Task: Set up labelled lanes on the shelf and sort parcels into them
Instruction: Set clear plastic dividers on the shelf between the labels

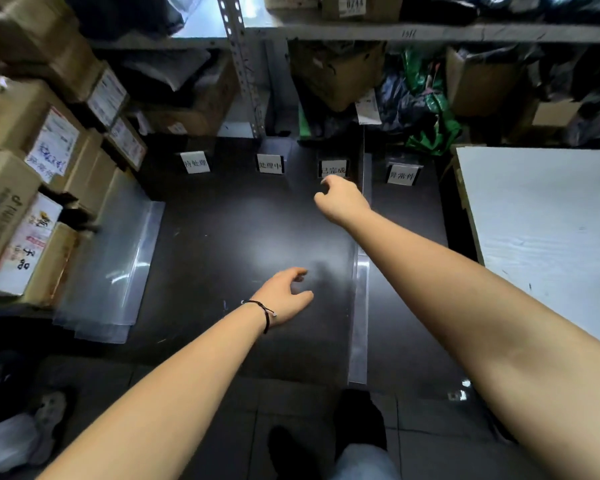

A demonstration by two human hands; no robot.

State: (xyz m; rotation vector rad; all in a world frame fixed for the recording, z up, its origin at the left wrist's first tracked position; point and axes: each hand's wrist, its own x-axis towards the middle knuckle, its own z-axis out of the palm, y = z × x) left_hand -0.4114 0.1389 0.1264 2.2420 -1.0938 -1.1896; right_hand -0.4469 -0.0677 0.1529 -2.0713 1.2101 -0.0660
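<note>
Right hand [340, 199], at 1 o'clock from left hand [284, 296], curls against third label card [333, 168] (grip cannot be told); left hand hovers open above shelf [222, 237].

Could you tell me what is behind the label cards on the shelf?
Behind the cards stand cardboard boxes and black and green bags. Whatever lies deeper is hidden by them.

Four lane cards [270, 164] on shelf [222, 237] — 待处理, 处理中, 已完成, 异常件.
</note>
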